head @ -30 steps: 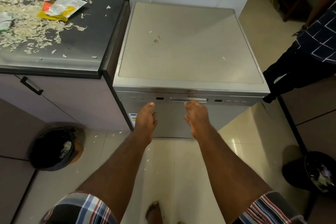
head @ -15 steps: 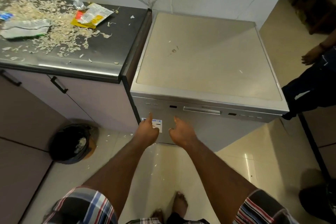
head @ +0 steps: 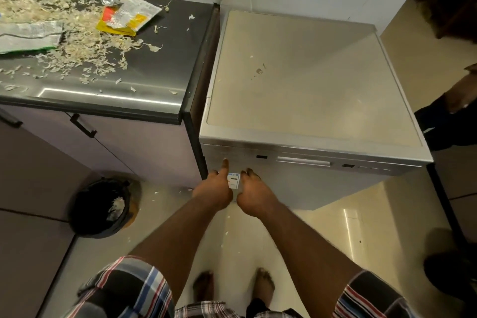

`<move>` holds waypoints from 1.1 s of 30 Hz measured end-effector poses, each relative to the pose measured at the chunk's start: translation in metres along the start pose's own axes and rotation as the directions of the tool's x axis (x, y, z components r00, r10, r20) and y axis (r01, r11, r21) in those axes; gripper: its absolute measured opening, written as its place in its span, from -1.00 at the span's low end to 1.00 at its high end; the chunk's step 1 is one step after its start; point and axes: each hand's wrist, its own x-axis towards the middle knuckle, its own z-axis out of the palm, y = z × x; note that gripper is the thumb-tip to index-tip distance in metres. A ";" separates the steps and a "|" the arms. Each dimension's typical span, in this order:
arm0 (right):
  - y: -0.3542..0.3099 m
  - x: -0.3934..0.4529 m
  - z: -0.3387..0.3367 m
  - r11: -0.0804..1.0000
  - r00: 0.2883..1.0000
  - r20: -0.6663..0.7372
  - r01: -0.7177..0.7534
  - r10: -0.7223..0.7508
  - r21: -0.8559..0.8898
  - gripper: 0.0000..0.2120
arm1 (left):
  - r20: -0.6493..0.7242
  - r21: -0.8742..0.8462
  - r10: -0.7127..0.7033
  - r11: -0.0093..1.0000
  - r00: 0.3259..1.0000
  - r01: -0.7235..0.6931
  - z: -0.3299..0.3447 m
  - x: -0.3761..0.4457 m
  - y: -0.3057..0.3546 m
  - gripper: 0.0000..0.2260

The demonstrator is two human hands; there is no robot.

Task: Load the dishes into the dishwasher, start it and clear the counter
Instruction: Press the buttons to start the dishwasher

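The silver dishwasher [head: 309, 80] stands with its door closed, right of the dark counter [head: 149, 77]. My left hand [head: 215, 188] points its index finger up at the left end of the control strip [head: 296, 161], fingertip at the buttons, other fingers curled. Beside it, in front of the door sticker, my right hand [head: 254, 193] hangs loosely curled and holds nothing. Pale peelings [head: 67, 33] cover the counter, along with a yellow and red wrapper [head: 129, 15] and a silver-green packet [head: 28, 36]. No dishes are in view.
A black bin [head: 103, 206] holding peelings sits on the floor below the counter cabinets. Scraps dot the tiled floor near my bare feet. Another person [head: 449, 116] stands at the right edge, and a dark round object [head: 451, 273] sits at lower right.
Both hands have dropped from the door handle area and shifted left. My left index finger now reaches the left buttons. The view has swung left, showing more counter.
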 end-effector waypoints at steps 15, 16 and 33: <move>-0.022 0.006 0.006 0.992 0.994 -0.051 -0.097 0.101 0.083 -0.40 | 0.044 0.021 0.076 0.997 0.996 -0.077 -0.008 0.018 -0.018 -0.16; -0.023 0.007 0.006 0.992 0.993 -0.052 -0.100 0.104 0.081 -0.40 | 0.046 0.021 0.076 0.997 0.996 -0.077 -0.009 0.018 -0.017 -0.16; -0.016 -0.005 -0.005 0.995 0.994 -0.066 -0.082 0.085 0.053 -0.45 | 0.086 0.034 0.043 0.998 0.995 -0.046 -0.016 0.020 0.008 -0.21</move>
